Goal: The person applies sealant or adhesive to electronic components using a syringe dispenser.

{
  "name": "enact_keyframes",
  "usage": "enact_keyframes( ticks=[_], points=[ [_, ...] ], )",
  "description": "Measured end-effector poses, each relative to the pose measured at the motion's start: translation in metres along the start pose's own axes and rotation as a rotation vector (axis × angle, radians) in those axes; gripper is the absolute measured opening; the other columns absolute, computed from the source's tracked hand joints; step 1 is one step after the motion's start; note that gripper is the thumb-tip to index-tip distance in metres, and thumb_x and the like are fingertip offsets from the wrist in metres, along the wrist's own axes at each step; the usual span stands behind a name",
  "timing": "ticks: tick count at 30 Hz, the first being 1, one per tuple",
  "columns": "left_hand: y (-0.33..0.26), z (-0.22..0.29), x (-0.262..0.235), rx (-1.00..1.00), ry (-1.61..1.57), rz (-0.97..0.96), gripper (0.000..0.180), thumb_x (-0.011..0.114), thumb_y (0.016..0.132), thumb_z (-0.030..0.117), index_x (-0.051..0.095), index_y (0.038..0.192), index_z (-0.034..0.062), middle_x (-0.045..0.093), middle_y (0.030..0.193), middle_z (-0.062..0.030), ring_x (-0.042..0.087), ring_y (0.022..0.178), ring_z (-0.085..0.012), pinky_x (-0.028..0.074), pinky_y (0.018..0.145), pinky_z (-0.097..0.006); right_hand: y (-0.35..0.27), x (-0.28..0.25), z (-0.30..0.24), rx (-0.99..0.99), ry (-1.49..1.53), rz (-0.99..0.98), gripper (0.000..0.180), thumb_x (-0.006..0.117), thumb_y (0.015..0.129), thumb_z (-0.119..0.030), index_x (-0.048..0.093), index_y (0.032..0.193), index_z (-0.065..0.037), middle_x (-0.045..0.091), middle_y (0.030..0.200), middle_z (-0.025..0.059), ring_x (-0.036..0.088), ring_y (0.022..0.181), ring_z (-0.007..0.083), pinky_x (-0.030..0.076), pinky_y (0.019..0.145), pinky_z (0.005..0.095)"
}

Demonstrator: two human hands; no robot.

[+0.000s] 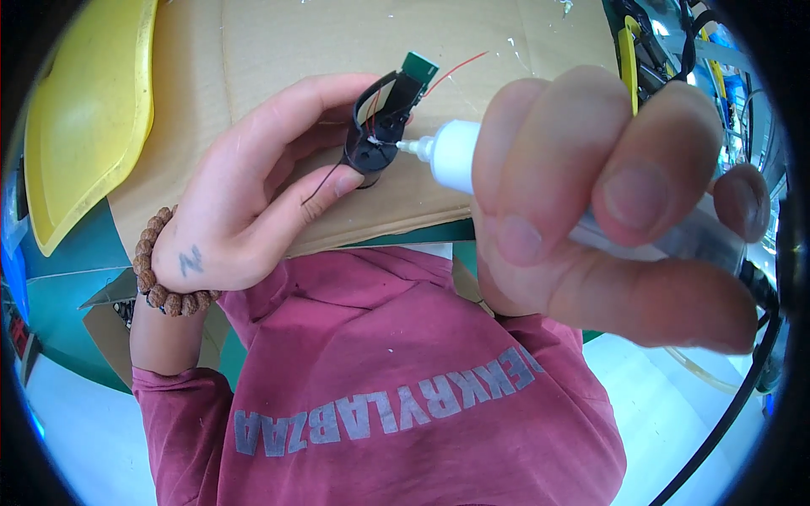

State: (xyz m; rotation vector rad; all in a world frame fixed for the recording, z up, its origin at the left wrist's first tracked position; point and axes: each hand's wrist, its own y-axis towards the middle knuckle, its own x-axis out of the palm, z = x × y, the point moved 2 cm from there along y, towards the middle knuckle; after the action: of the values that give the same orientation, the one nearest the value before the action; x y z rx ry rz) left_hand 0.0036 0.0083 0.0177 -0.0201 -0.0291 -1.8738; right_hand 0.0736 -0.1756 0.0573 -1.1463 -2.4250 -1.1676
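Observation:
My left hand (245,169) is closed around a small black plastic housing (369,158), thumb on the near side and fingers behind. A narrow green circuit board (420,67) sticks up from its far end. A thin red wire (456,69) juts out to the right, and a fine black wire (319,187) trails over my thumb. In my right hand (591,185) is a dispensing syringe (456,156) with a white front and a clear barrel, mostly covered by my fingers. Its nozzle (408,147) points left, at or very close to the housing's open face; contact is hard to tell.
Brown cardboard (278,42) covers the work surface, with small white scraps at its far side. A yellow tray (93,110) lies at the left. Cables and tools (654,59) crowd the far right. A black hose (717,430) runs down the right side.

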Motion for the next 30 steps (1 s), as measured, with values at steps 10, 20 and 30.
enact_keyframes(
  ticks=[10, 20, 30],
  points=[
    [0.0001, -0.0004, -0.0003, 0.034, 0.033, 0.004, 0.049, 0.048, 0.089, 0.003, 0.030, 0.134, -0.0050, 0.044, 0.130, -0.0145, 0.043, 0.121, -0.0209, 0.034, 0.101, -0.033, 0.0005, -0.0041, -0.0016, 0.002, 0.000, 0.001, 0.044, 0.036, 0.094, -0.047, 0.048, 0.119, -0.014, 0.052, 0.096, 0.0051, 0.048, 0.061, 0.0142, 0.038, 0.051, 0.0278],
    [0.0004, -0.0016, 0.0002, 0.027, 0.001, 0.007, 0.049, 0.049, 0.089, 0.003, 0.030, 0.134, -0.0052, 0.046, 0.129, -0.0139, 0.043, 0.121, -0.0201, 0.034, 0.101, -0.033, 0.0012, -0.0045, 0.0031, -0.001, 0.002, 0.004, 0.044, 0.036, 0.094, -0.047, 0.048, 0.119, -0.014, 0.051, 0.096, 0.0051, 0.048, 0.061, 0.0142, 0.038, 0.051, 0.0277],
    [0.0005, 0.0011, -0.0005, 0.045, 0.026, -0.008, 0.048, 0.047, 0.089, 0.003, 0.031, 0.134, -0.0056, 0.046, 0.128, -0.0143, 0.045, 0.119, -0.0200, 0.034, 0.100, -0.033, 0.0004, -0.0057, 0.0044, 0.000, 0.005, 0.006, 0.043, 0.037, 0.094, -0.046, 0.048, 0.120, -0.013, 0.051, 0.096, 0.0052, 0.048, 0.061, 0.0142, 0.038, 0.051, 0.0276]
  ],
)
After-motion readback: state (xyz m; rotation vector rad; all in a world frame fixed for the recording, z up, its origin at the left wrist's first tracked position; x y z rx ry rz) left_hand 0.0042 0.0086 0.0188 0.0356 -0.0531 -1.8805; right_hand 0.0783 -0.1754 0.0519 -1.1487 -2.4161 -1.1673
